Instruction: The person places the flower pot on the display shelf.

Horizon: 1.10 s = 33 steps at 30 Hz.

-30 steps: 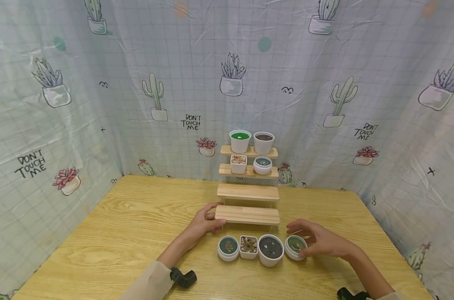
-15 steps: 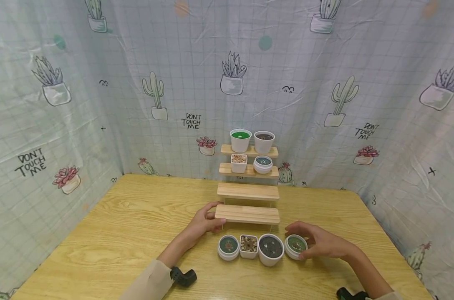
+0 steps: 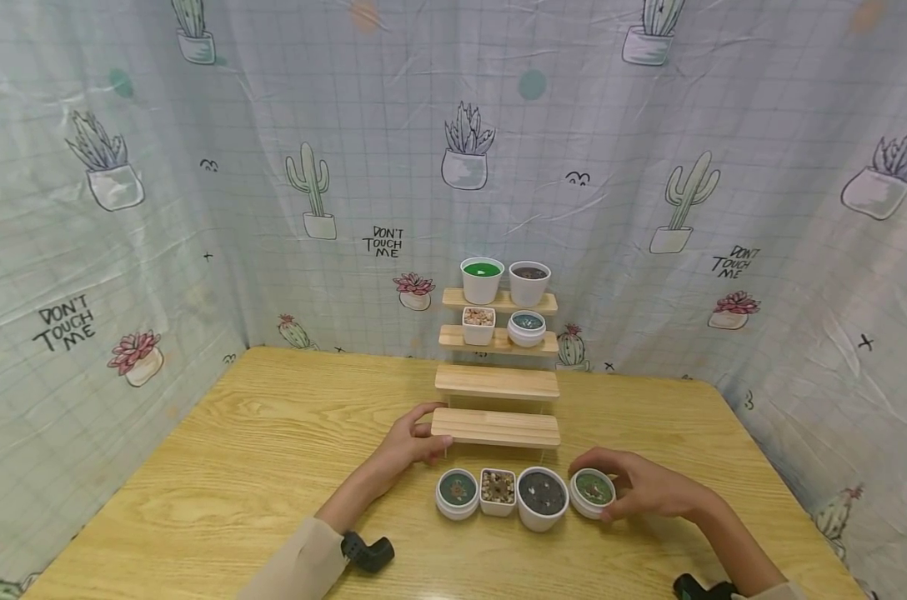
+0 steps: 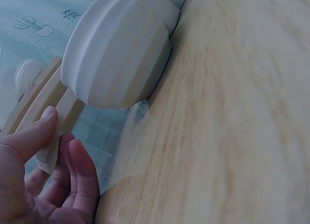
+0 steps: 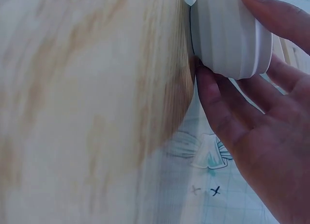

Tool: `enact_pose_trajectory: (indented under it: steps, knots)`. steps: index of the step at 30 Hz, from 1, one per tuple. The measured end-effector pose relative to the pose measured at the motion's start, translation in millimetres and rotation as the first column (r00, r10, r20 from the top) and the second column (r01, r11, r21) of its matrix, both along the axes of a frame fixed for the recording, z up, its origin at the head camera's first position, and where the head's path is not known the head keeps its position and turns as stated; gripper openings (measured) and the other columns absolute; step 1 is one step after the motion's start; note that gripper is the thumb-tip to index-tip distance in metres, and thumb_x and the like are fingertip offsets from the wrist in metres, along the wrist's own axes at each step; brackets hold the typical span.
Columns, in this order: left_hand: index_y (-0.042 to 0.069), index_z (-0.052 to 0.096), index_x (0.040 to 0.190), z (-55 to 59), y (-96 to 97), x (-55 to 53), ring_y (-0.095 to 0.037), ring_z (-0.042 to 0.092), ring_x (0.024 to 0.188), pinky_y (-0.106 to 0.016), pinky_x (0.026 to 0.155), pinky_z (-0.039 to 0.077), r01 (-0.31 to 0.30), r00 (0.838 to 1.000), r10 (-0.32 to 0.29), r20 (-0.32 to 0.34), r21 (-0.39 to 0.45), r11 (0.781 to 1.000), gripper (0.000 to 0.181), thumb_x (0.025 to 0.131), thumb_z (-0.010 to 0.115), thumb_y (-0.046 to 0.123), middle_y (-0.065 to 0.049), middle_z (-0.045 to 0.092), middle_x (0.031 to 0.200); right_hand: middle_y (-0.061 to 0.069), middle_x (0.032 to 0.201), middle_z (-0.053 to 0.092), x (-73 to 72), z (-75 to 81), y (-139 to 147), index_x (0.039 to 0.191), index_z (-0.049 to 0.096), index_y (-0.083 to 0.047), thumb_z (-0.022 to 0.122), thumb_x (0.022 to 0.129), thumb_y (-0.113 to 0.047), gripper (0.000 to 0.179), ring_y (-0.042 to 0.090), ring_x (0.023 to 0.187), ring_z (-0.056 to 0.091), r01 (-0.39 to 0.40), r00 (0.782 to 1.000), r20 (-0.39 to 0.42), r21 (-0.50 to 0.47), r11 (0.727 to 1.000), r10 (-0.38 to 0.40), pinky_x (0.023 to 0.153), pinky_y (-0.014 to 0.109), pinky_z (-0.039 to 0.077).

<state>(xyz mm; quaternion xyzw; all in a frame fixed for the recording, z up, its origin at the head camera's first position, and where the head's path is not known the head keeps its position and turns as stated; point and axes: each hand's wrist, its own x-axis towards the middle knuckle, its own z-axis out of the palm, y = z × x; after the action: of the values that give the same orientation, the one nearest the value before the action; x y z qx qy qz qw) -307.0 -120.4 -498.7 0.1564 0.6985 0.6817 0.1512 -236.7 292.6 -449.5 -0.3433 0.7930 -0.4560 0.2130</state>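
Note:
My left hand (image 3: 408, 442) grips the left end of a tiered wooden shelf stand (image 3: 494, 427) at its lowest board. In the left wrist view, the thumb lies over the board and the fingers curl beneath it. On the table to the right, my right hand (image 3: 644, 486) holds a round white pot with a green top (image 3: 593, 488) between thumb and fingers. The right wrist view shows this pot's ribbed white side (image 5: 227, 35), its base at the tabletop. Left of it stand a large pot with dark filling (image 3: 542, 497), a square pebble pot (image 3: 498, 492) and a round blue-green-topped pot (image 3: 457, 492).
On the top board are a green-filled pot (image 3: 482, 282) and a brown-filled pot (image 3: 529, 284). One board lower sit a square pot of pebbles (image 3: 478, 327) and a round blue-topped pot (image 3: 527, 329). A printed curtain (image 3: 393, 100) surrounds the wooden table (image 3: 273, 417).
The right hand's fingers have shifted slightly around the green-topped pot, which stays in place. The left hand keeps its grip on the stand, and the head view drifts a little.

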Motion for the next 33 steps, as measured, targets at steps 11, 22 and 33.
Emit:
enact_pose_trajectory:
  steps: [11,22,33]
  knots:
    - [0.012,0.039,0.157,-0.3,0.0,-0.2,-0.012,0.062,0.079,-0.03,0.077,0.056,0.008,1.0,-0.008,-0.009,-0.006,1.0,0.073,0.095,0.076,0.019,-0.003,0.073,0.105,0.021,0.139,0.058,-0.7,-2.5,2.1,0.142,0.053,0.0,0.078,0.091,-0.01,0.058,0.002,0.124,0.056,0.012,1.0,0.016,0.028,1.0,-0.012,0.1,0.021,0.046]
    - [0.012,0.038,0.158,1.0,-0.5,1.9,-0.014,0.064,0.082,-0.03,0.078,0.057,0.009,1.0,-0.009,-0.006,-0.01,1.0,0.075,0.094,0.077,0.021,-0.009,0.073,0.113,0.014,0.137,0.061,-1.5,-3.6,2.2,0.142,0.054,-0.002,0.08,0.09,-0.013,0.059,0.003,0.122,0.056,0.028,0.999,-0.022,0.053,0.998,-0.027,0.101,0.02,0.045]
    - [0.012,0.038,0.158,0.0,-0.8,1.5,-0.014,0.065,0.085,-0.031,0.079,0.057,0.011,1.0,-0.011,-0.007,-0.004,1.0,0.075,0.095,0.077,0.02,-0.012,0.073,0.118,0.016,0.139,0.059,0.7,1.3,3.7,0.143,0.053,-0.003,0.079,0.091,-0.017,0.06,0.003,0.121,0.057,0.055,0.998,-0.018,0.079,0.995,-0.054,0.098,0.02,0.047]
